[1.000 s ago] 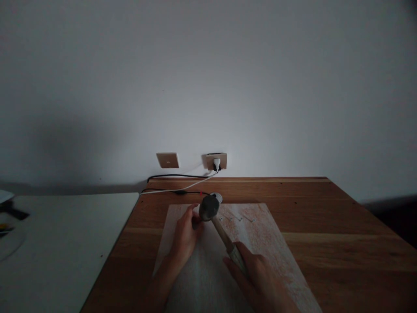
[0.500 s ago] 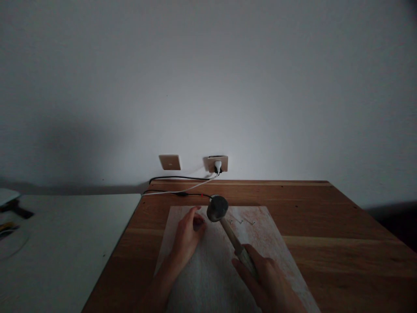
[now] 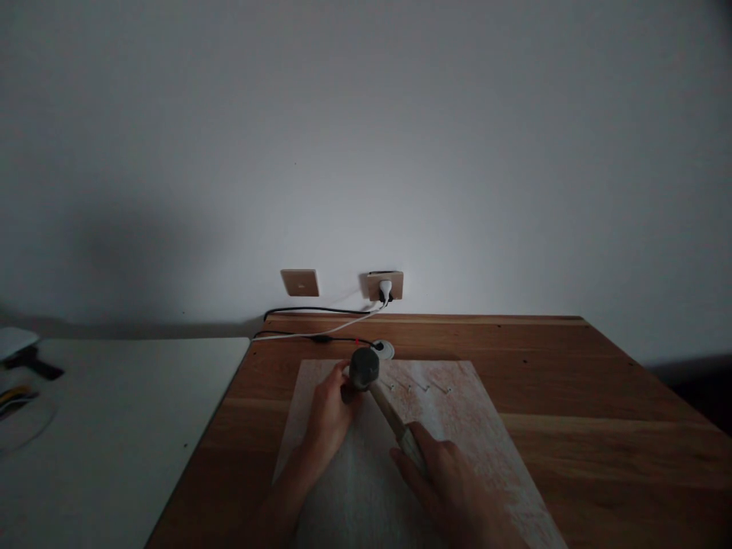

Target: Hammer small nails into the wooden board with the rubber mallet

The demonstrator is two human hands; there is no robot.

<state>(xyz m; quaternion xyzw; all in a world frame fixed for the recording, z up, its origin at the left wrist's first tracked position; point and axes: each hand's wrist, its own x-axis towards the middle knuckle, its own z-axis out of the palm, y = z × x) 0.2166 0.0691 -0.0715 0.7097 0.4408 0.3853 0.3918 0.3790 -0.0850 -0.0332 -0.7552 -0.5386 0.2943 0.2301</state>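
My right hand point(image 3: 438, 465) is wrapped round the handle of a mallet point(image 3: 364, 368) with a dark, rounded head. The head is raised over the fingertips of my left hand point(image 3: 332, 408) and hides part of them. My left hand is closed in a pinch low over a pale, reddish-streaked board point(image 3: 366, 473); what it holds is too small and covered to make out. To the right of the mallet head, several small nails point(image 3: 426, 388) stand in a row near the board's far edge.
The board lies on a brown wooden table point(image 3: 577, 381). Behind it are a round white disc point(image 3: 384, 349), a black cable point(image 3: 320, 309) and a white plug point(image 3: 385, 290) in a wall socket. A white table point(image 3: 120, 427) adjoins on the left, with dark items point(image 3: 37, 362) on it.
The mallet and my right hand have moved left, so the head now covers my left fingertips. Another nail and the white disc have come into view. My left hand stays nearly in place.
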